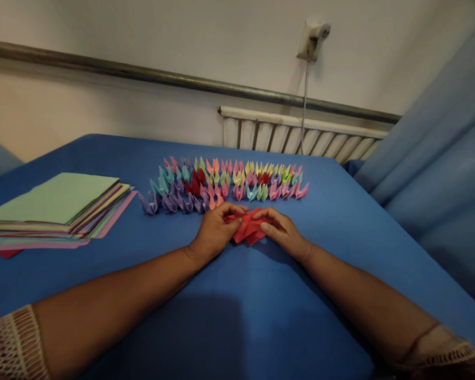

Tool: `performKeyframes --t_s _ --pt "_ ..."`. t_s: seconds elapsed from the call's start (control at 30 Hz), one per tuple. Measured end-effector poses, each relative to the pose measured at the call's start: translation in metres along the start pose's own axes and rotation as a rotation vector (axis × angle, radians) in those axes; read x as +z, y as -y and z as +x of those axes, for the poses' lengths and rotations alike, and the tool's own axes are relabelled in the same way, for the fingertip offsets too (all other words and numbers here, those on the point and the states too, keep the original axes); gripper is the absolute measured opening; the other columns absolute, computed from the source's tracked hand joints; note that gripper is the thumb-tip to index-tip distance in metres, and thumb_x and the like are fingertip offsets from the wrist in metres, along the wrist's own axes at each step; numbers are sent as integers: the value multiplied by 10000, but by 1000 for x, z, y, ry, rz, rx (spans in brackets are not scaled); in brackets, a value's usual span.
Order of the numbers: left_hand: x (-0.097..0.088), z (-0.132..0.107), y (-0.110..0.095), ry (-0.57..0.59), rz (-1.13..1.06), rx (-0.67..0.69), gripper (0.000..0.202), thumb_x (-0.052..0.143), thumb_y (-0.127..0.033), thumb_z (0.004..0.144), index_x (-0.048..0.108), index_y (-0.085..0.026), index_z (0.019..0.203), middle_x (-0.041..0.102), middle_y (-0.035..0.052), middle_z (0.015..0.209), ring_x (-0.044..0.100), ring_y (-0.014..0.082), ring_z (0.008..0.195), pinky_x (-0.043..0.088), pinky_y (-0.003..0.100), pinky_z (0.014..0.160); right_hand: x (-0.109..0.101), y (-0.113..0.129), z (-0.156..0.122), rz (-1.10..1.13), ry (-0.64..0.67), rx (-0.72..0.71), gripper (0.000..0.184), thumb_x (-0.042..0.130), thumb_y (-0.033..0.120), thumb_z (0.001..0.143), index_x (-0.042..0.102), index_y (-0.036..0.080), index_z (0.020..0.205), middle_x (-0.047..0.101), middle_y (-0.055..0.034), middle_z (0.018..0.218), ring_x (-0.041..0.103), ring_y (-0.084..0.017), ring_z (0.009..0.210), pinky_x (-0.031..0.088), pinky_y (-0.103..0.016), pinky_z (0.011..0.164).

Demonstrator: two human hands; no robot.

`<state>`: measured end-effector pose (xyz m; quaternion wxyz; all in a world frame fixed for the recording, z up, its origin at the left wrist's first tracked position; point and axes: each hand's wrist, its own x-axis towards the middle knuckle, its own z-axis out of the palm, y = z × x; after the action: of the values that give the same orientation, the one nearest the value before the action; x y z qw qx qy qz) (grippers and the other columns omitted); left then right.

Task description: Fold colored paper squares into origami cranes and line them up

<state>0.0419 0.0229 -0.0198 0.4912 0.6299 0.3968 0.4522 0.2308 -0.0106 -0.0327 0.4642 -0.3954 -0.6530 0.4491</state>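
A red folded paper piece (248, 228) lies on the blue table (237, 316) between both hands. My left hand (216, 228) pinches its left side, fingers curled over the paper. My right hand (282, 229) grips its right side with thumb and fingers closed on it. Just beyond the hands stand rows of small folded paper figures (225, 182) in purple, red, teal, pink, yellow and green.
A stack of flat coloured paper sheets (59, 208), green on top, sits at the left of the table. A radiator (301, 134) and a wall socket with a cord (312, 37) are behind the table. Blue fabric (443, 174) hangs at the right.
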Motion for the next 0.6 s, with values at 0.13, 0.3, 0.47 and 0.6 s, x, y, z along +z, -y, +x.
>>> performKeyframes --t_s 0.13,0.3,0.47,0.6 --pt "0 -6 -6 70 192 146 152 600 -186 767 650 -187 910 683 55 1044 629 206 1009 461 417 996 5 -4 3 88 -145 31 344 654 442 800 562 230 1055 637 -24 928 604 -155 825 484 -298 771" --pt "-1 -12 -14 168 305 226 326 593 -164 781 622 -215 1102 664 54 1128 627 209 1036 467 402 991 10 -6 3 -56 -143 74 189 684 380 771 619 206 807 577 32 696 526 -114 626 445 -250 624" --pt "3 -8 -11 21 -19 49 533 698 -263 745 485 -183 1228 576 126 1279 651 201 989 527 373 887 11 -6 4 -84 -274 99 188 663 379 763 607 202 734 568 27 670 498 -121 606 421 -255 599" --pt "10 -9 -9 89 -236 -214 445 720 -342 746 558 -135 1104 667 123 1097 665 206 928 532 360 845 12 -5 7 23 -448 65 196 668 382 742 572 210 739 557 29 681 494 -122 608 436 -257 609"
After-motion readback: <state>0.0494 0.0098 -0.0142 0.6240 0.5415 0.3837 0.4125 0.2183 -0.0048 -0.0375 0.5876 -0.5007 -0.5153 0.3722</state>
